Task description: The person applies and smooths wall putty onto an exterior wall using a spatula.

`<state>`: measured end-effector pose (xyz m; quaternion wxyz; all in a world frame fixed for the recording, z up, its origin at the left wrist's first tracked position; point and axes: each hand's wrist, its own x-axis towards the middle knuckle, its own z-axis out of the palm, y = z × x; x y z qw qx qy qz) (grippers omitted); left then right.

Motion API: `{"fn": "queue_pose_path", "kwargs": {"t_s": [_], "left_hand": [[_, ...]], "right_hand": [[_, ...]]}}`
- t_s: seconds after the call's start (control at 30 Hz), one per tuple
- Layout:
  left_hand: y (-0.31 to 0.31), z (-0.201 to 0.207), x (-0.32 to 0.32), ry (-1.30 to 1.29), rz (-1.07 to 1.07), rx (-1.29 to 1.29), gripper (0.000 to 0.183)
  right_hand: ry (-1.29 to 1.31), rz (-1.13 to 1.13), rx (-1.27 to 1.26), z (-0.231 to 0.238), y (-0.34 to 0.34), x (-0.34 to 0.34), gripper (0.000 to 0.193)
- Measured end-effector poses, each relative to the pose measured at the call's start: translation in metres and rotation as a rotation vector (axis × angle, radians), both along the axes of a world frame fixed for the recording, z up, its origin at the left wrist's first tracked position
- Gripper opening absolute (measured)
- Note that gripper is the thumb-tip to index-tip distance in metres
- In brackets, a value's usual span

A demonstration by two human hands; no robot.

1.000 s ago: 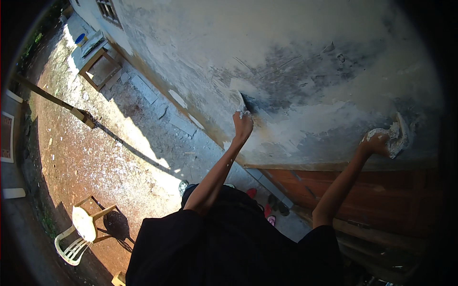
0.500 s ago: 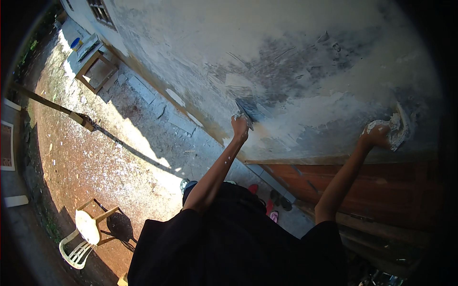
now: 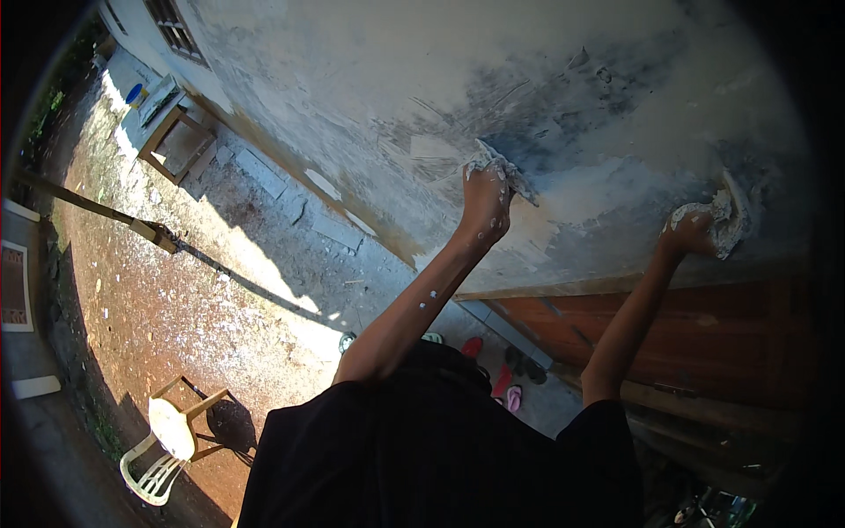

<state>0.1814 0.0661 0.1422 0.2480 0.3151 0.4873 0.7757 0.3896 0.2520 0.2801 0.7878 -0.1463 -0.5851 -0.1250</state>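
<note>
My left hand (image 3: pixel 486 195), spotted with white putty, is closed on a flat putty scraper (image 3: pixel 513 179). The scraper's edge lies at the wall (image 3: pixel 352 97), by a dark bluish patch; its handle is hidden by my fingers. Further right, my right hand (image 3: pixel 691 229) is closed on a putty-coated scraper (image 3: pixel 735 213) heaped with white putty. Its handle is also out of sight, and it is held close to the wall, just above the reddish wooden door (image 3: pixel 651 339). Smears and streaks of pale putty cover the wall around both hands.
Footwear, including a pink sandal (image 3: pixel 514 399), lies on the floor below me. A pale plastic chair (image 3: pixel 172 431) stands at the lower left. Beyond the slanting wooden post (image 3: pixel 106 209) is a wooden table (image 3: pixel 180 145) with a blue bucket (image 3: pixel 135 94) near it.
My left hand has moved up and right along the wall with its scraper, whose blade has turned. My right hand has stayed nearly in place.
</note>
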Motion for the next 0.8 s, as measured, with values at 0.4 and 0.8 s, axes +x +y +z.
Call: {"fn": "queue_pose_path", "kwargs": {"t_s": [0.4,0.8], "left_hand": [[0.007,0.022,-0.008,0.941,0.352,-0.019,0.033],[-0.01,-0.093,0.0,1.272,0.132,-0.282,0.022]], "right_hand": [[-0.097,-0.168,0.127,-0.03,0.011,-0.01,0.034],[-0.071,-0.095,0.097,-0.023,0.007,-0.01,0.033]]}}
